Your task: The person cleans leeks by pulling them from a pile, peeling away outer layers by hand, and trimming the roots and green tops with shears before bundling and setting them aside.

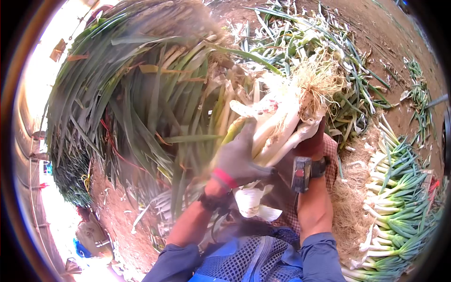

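A bunch of large green onions [277,127] with thick white stalks is between my two hands, its tangle of pale roots [319,84] pointing away from me. My left hand [242,155], in a grey glove with a red cuff, is closed round the near left side of the stalks, thumb toward the right. On the right, my right hand [312,141], in a dark red glove, grips the bunch from beneath, close to the root end. Its fingers are mostly hidden by the stalks. Loose white peel [251,202] hangs just below my left hand.
To the left rises a big heap of untrimmed green onions [136,103] with long leaves. Leafy scraps [300,33] lie on the soil ahead. Cleaned green onions [394,202] are laid in a row at right, beside a mat of cut roots [350,207].
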